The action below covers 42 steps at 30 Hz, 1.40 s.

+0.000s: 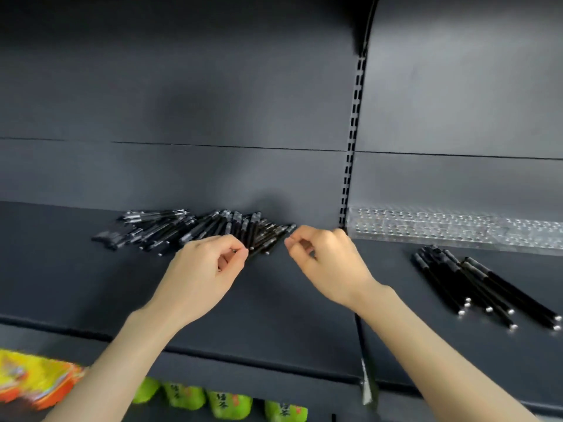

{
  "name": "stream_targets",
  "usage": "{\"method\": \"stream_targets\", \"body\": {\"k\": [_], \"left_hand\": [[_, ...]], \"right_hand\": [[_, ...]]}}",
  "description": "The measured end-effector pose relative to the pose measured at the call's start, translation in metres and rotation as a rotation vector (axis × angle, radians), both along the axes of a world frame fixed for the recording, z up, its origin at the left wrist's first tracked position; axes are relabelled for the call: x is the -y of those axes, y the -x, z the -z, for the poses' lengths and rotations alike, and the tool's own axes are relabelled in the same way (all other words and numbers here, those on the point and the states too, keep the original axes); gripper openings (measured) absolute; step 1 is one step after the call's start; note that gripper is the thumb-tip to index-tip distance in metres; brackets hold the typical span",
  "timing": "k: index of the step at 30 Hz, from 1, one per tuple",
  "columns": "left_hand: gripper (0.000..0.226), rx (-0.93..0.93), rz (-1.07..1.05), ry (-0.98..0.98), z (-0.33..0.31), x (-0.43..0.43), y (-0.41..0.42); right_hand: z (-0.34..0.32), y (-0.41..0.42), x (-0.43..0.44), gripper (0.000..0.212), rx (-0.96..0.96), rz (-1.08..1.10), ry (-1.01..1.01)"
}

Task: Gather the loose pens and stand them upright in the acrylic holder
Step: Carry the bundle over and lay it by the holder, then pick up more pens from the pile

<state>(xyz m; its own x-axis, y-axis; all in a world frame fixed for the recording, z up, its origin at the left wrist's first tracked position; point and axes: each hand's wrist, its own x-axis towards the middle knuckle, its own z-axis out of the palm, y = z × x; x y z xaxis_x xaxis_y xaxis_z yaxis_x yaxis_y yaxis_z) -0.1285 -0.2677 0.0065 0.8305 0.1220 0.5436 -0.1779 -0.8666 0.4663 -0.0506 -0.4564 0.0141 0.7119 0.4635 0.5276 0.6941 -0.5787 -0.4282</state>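
My left hand (210, 260) and right hand (323, 257) reach forward side by side, fingers curled and pinched, bare forearms angling inward.

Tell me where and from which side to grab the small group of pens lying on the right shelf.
Grip the right pens around their mid-barrels, coming from above with the right hand. They lie flat, roughly parallel, tips angled toward the front right, so fingers spanning across the barrels should likely bunch them. The acrylic holder sits just behind.

Acrylic holder (457, 228) cut off rightward (blurred); lower-shelf packets (36, 379) smeared.
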Motion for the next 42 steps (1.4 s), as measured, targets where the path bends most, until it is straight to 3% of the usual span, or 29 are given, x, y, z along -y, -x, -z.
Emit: {"method": "stream_targets", "body": {"k": [11, 17, 23, 26, 31, 42], "left_hand": [[0.021, -0.085, 0.091, -0.129, 0.008, -0.159, -0.006], [0.038, -0.269, 0.052, -0.185, 0.014, -0.206, -0.051], [0.058, -0.414, 0.126, -0.381, 0.020, -0.230, -0.096], [0.053, -0.475, 0.200, -0.441, 0.025, -0.237, -0.112], [0.038, -0.421, 0.237, -0.461, 0.028, -0.249, -0.129], [0.047, -0.384, 0.063, -0.617, 0.033, -0.246, -0.154]], "right_hand": [[0.008, 0.012, -0.157, 0.020, -0.076, 0.035, 0.082], [0.009, -0.027, -0.201, 0.021, -0.064, 0.052, 0.219], [0.022, -0.070, -0.234, 0.040, -0.123, 0.073, 0.375], [0.030, -0.086, -0.244, 0.045, -0.128, 0.080, 0.449], [0.039, -0.092, -0.250, 0.039, -0.136, 0.094, 0.407], [0.041, -0.100, -0.264, 0.025, -0.163, 0.228, 0.224]]}}
